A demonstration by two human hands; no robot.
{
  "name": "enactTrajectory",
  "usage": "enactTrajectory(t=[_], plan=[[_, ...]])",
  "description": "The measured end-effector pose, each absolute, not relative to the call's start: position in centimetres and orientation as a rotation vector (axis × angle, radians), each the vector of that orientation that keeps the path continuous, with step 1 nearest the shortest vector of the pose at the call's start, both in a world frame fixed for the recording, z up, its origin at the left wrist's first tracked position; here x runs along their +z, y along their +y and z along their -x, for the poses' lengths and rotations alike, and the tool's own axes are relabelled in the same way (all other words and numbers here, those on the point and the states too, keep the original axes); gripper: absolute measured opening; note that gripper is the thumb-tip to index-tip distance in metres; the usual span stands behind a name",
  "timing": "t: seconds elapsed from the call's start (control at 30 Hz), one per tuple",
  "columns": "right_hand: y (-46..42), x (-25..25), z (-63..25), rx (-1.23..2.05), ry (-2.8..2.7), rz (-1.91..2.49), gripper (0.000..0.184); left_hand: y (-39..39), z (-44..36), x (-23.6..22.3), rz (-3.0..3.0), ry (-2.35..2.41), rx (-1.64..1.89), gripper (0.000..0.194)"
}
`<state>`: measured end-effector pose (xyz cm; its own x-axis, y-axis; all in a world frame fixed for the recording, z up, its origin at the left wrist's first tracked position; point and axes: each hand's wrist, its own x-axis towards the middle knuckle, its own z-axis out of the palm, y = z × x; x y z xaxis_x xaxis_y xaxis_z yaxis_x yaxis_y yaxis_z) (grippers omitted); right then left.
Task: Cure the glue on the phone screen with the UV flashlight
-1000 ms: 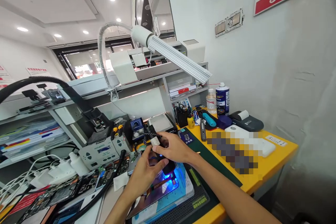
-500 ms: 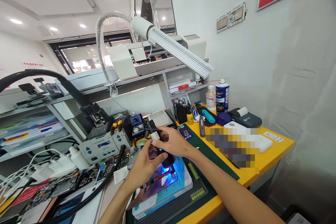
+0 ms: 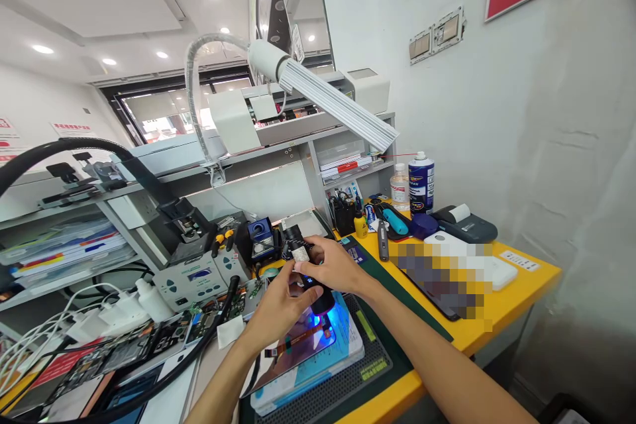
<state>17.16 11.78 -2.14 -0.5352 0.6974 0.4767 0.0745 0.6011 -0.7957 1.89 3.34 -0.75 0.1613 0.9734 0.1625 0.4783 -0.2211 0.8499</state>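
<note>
My right hand [image 3: 334, 266] is wrapped round a black torch [image 3: 309, 266] with a pale label, tilted with its lit end down. Blue-violet light from it falls on a flat phone screen panel [image 3: 293, 344] lying on a light blue pad [image 3: 322, 368]. My left hand [image 3: 278, 310] comes from below, fingers curled up against the underside of the torch and over the panel. A thin cable strip lies across the panel near the glow.
A ridged white desk lamp [image 3: 328, 103] hangs above. Behind stand a grey soldering station [image 3: 196, 278], a black hose [image 3: 99, 152], a blue spray can [image 3: 421, 182], a clear bottle [image 3: 399, 187], a small black printer [image 3: 464, 226], and opened phones [image 3: 124, 351] at left.
The view shifted slightly. Both hands and the torch stay over the panel, with the torch raised a little and tilted more upright.
</note>
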Motion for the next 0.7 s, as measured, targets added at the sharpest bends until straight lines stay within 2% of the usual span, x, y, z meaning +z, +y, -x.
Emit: enactTrajectory(t=[0.17, 0.7], plan=[[11.9, -2.3, -17.2, 0.920, -1.990, 0.659, 0.031, 3.7, -1.7, -0.7, -1.784, 1.356, 0.951, 0.034], [11.5, -2.4, -16.7, 0.769, -1.889, 0.822, 0.029, 4.7, -1.4, -0.9, -1.731, 1.300, 0.942, 0.038]])
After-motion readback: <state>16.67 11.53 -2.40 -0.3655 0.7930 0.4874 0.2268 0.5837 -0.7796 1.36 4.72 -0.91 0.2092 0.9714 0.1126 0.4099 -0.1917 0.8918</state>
